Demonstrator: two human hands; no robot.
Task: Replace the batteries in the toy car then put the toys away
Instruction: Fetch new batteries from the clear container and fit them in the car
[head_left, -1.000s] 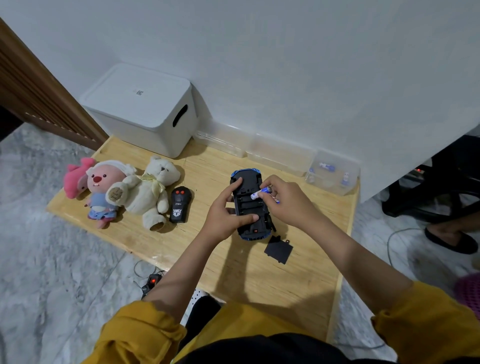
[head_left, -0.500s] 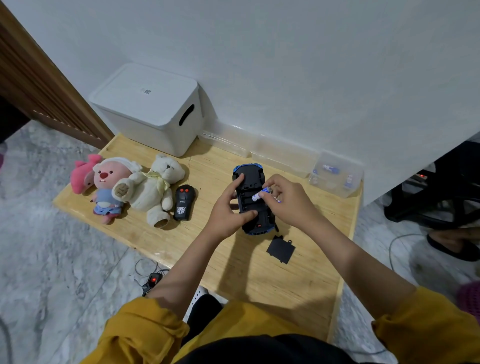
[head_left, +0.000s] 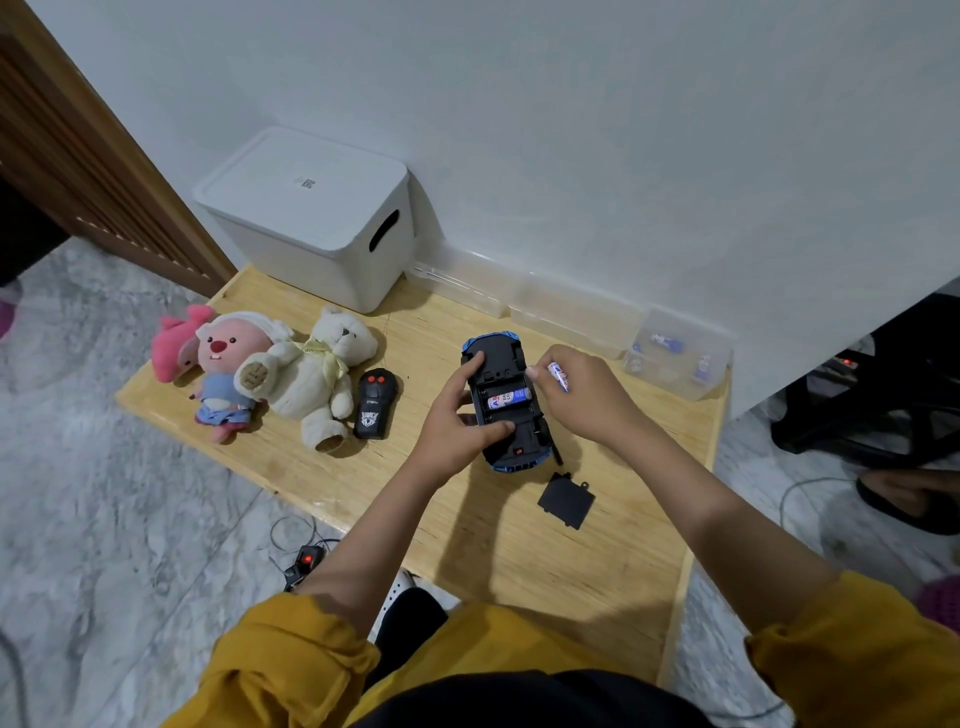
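My left hand (head_left: 457, 421) grips the upturned toy car (head_left: 506, 405) near the middle of the counter (head_left: 519, 561), thumb on its underside. One battery (head_left: 508, 399) lies in the open compartment. My right hand (head_left: 582, 397) pinches a second battery (head_left: 558, 375) just beside the car. The black cover (head_left: 566, 500) lies nearer the front edge. The remote (head_left: 375, 404), plush toys (head_left: 270, 371) and white box (head_left: 311, 218) sit toward the left edge.

Blue-edged black toy car (head_left: 506, 410), pink plush (head_left: 221, 364), cream teddy bear (head_left: 317, 374), white box (head_left: 311, 218).
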